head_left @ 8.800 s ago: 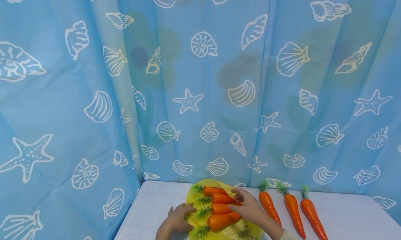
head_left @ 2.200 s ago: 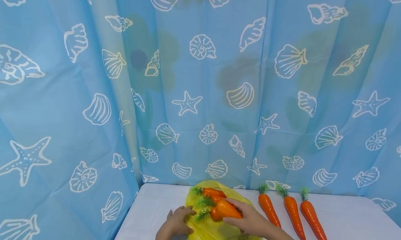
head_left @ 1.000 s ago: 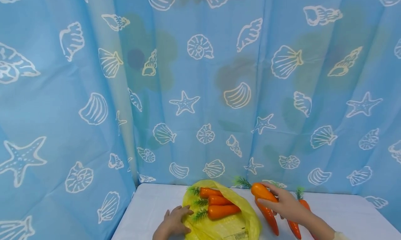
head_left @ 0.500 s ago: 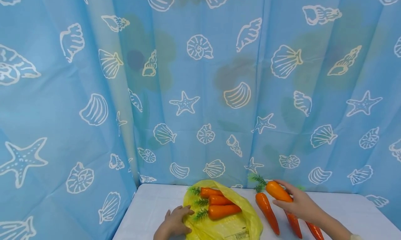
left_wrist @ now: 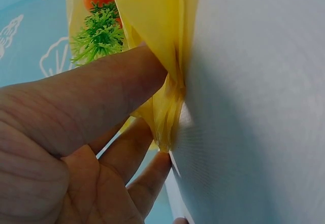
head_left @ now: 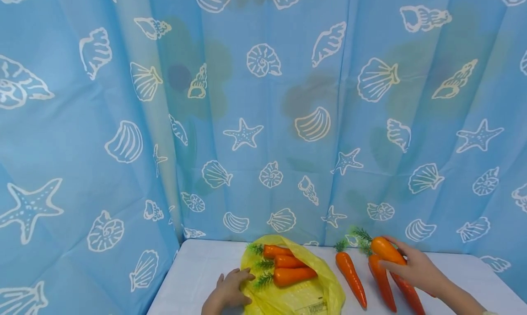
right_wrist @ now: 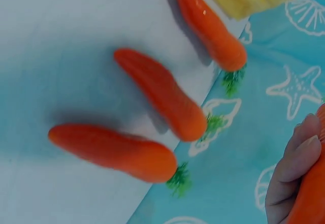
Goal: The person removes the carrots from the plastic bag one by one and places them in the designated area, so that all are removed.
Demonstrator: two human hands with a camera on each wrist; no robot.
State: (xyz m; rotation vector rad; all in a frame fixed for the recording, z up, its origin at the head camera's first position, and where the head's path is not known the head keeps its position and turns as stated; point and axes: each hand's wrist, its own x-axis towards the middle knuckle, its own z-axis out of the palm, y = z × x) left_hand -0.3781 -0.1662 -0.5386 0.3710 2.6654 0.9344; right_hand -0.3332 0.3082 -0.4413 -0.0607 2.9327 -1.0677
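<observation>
A yellow plastic bag (head_left: 302, 301) lies on the white table, with three orange toy carrots (head_left: 294, 276) with green tops in its opening. My left hand (head_left: 230, 290) pinches the bag's near-left edge between thumb and fingers, as the bunched film (left_wrist: 165, 99) in the left wrist view shows. To the right of the bag, my right hand (head_left: 420, 269) grips another carrot (head_left: 384, 248) by its thick upper part, held above the table. Beneath and beside it, three carrots (right_wrist: 119, 150) lie in a row with their tops toward the back. The held carrot partly hides two of them in the head view.
A blue curtain (head_left: 247, 187) with white shells and starfish rises behind the table and along its left side. White tabletop (head_left: 465, 278) extends to the right of the carrot row. The row's leftmost carrot (head_left: 351, 280) lies close to the bag.
My right hand has lifted one carrot from the several in the bag and carried it rightward over the row of three. My left hand has stayed at the bag's edge.
</observation>
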